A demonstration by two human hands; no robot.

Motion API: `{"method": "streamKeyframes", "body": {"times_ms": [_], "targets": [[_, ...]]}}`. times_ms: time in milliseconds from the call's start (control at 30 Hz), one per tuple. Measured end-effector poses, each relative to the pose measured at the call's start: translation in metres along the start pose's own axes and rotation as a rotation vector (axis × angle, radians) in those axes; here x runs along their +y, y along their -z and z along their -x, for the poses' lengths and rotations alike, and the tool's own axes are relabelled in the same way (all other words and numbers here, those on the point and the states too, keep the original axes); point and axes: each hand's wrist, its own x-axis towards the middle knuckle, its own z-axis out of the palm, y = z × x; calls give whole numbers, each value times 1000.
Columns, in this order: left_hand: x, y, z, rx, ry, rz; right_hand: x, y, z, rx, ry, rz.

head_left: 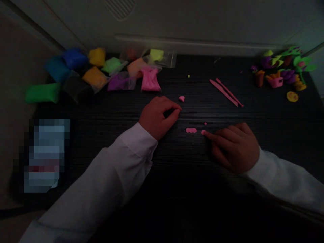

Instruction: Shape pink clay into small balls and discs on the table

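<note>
My right hand [235, 146] presses its outstretched index fingertip on a small flat pink clay disc [203, 132]; the other fingers are curled in and the thumb is tucked below. Just left of that disc lies a short row of joined pink clay discs [191, 130], and a tiny pink clay ball [205, 123] sits above it. My left hand [160, 116] rests on the dark table with thumb and index tips pinched together. Whatever may be between those tips is hidden. A pink clay lump [181, 98] lies just beyond the left fingertips.
Bags of coloured clay, among them a pink one [150, 79], crowd the back left. Two pink modelling tools [226, 92] lie at centre right. Finished clay figures [275, 79] and a yellow clay disc [292, 96] stand far right. A blurred-out phone-like object [45, 155] lies left.
</note>
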Motion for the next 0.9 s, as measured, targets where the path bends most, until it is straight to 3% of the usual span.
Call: {"method": "streamKeyframes", "body": {"times_ms": [533,733,833,900], "targets": [[1,2,0,10,15,22,-3,2,-1,-41,0,27],[-5,-3,2,70,-30,92,-3,1,-1,-39,-10,-6],[8,9,3,137,-82,135,-5,1,-2,-13,-21,-24],[33,28,10,182,-158,151,-5,0,-3,10,-33,-31]]}}
